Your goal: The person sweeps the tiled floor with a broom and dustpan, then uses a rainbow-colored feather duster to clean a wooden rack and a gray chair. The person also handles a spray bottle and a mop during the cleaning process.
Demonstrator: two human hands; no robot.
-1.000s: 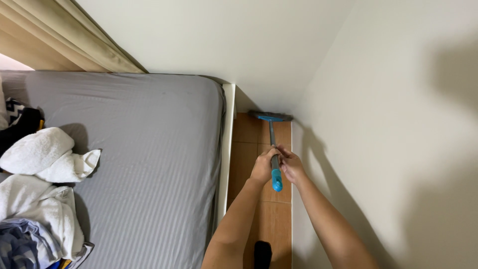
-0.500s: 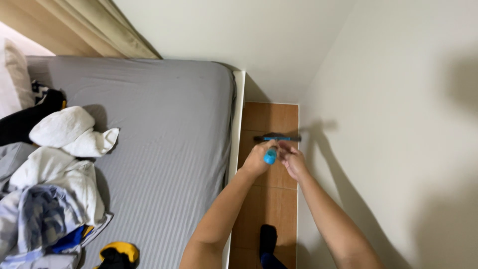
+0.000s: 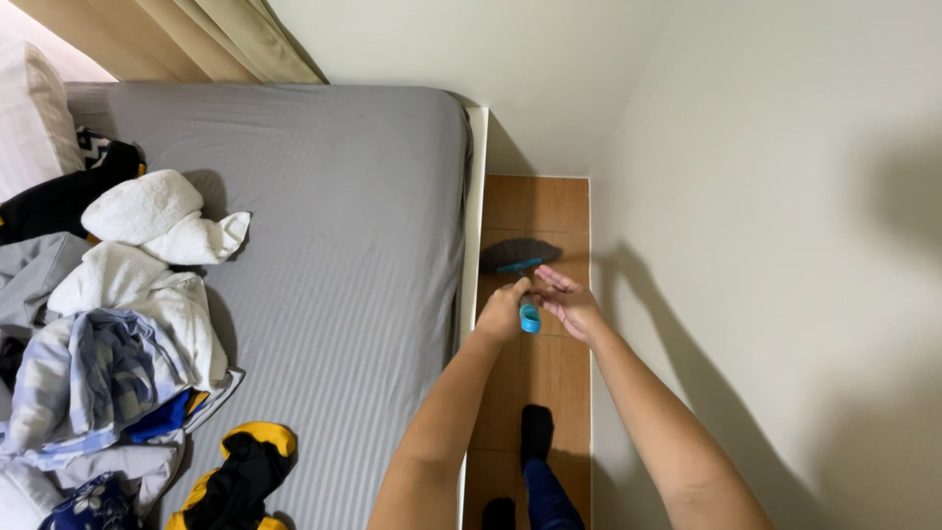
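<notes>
Both hands out over the strip of brown floor (image 3: 535,373) between the bed (image 3: 343,216) and the wall (image 3: 765,245). Left hand (image 3: 503,312) closed around the blue handle of a small broom (image 3: 520,257), gripping it near the top end. Right hand (image 3: 567,302) open, fingers stretched out flat, just beside the handle's blue end; cannot tell if touching it. Broom's dark bristle head down on the floor, close to the bed's white edge, near the far corner of the room. Gray sheet on the bed, smooth on the side near the floor strip. Pile of clothes (image 3: 108,373) heaped along the bed's left edge, with a white towel (image 3: 162,218) on top and a yellow and black piece (image 3: 240,471) at the bottom edge. Curtain (image 3: 196,34) hanging past the bed's far edge. One foot in a dark sock (image 3: 535,432) on the floor below the hands.
</notes>
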